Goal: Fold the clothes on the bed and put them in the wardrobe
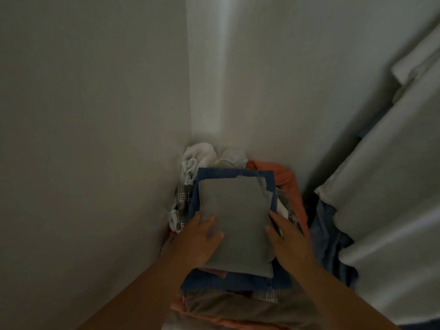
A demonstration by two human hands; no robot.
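Down in the wardrobe's back corner, where the left wall (95,139) meets the rear wall (262,91), sits the pile of clothes (238,303). On top lies a folded garment (234,222), resting on a wider folded piece (228,282) beneath it. The left hand (197,239) lies on its left edge, the right hand (289,241) on its right edge. Behind the stack, crumpled fabric (200,153) is tucked into the corner. To the right, hanging cloth (392,186) slants down beside the pile.
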